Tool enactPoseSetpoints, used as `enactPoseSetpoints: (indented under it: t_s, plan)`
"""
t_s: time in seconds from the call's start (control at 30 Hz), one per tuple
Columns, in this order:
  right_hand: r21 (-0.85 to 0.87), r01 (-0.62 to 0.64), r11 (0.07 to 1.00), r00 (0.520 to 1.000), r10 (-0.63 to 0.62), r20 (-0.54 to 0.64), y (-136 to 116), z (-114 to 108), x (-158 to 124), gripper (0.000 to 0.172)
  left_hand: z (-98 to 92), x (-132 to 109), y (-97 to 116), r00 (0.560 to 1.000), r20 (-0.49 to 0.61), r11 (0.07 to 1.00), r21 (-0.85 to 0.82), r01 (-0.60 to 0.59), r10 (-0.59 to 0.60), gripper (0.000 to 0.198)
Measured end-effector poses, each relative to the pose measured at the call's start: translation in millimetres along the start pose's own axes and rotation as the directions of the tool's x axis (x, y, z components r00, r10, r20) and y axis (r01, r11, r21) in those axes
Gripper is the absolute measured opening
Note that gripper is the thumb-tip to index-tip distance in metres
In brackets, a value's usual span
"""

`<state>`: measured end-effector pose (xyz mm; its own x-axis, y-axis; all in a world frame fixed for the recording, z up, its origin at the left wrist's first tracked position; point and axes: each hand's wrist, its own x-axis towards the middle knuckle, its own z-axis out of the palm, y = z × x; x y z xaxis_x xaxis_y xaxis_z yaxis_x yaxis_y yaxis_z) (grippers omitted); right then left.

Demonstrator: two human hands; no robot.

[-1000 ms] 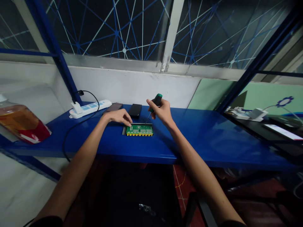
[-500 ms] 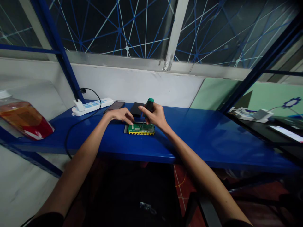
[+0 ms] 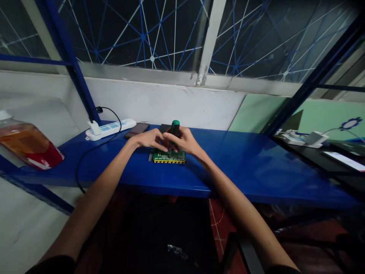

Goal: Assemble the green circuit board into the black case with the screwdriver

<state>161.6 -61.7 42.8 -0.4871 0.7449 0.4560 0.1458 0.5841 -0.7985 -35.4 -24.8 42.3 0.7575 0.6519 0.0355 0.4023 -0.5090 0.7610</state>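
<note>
Here, the circuit board (image 3: 176, 156) sat uncovered at 12 o'clock, work apparently unfinished: the right hand (image 3: 185, 140) gripped a screwdriver (image 3: 175, 128) upright over it; whether the left hand (image 3: 151, 139), at its 11 o'clock, pinched anything was unclear.

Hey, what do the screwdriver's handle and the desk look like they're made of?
Handle: probably smooth plastic, judging by its rounded green end and dark body; rubber is possible. Desk: likely painted metal, glossy blue, with soft reflections on its smooth top.
</note>
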Motion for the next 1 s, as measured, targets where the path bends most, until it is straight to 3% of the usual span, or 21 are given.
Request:
enactPoseSetpoints:
  t_s: [0.2, 0.3, 0.57, 0.77, 1.0]
  plan:
    - [0.003, -0.066, 0.998, 0.991, 0.065, 0.117, 2, -1, -2, 0.042, 3.5, 9, -10, 0.990, 0.097, 0.994, 0.027, -0.104, 0.101, 0.023]
    - [-0.007, -0.078, 0.997, 0.990, 0.078, 0.116, 3, 0, -3, 0.042, 3.8, 12, -14, 0.988, 0.114, 0.994, 0.014, -0.107, 0.105, 0.026]
    - [-0.112, -0.045, 0.993, 0.996, 0.036, -0.079, 5, -3, -1, 0.038, 8.6, 12, -12, 0.997, 0.029, 0.998, -0.017, -0.066, 0.066, 0.022]
    - [-0.101, -0.011, 0.995, 0.999, 0.015, 0.030, 3, -11, 2, 0.035, 9.4, 12, -10, 0.996, 0.020, 0.997, -0.007, -0.081, 0.081, 0.022]
    - [-0.037, -0.003, 0.999, 0.998, 0.005, 0.060, 6, -12, 1, 0.054, 9.4, 13, -10, 0.997, -0.029, 0.996, 0.054, -0.069, 0.071, 0.021]
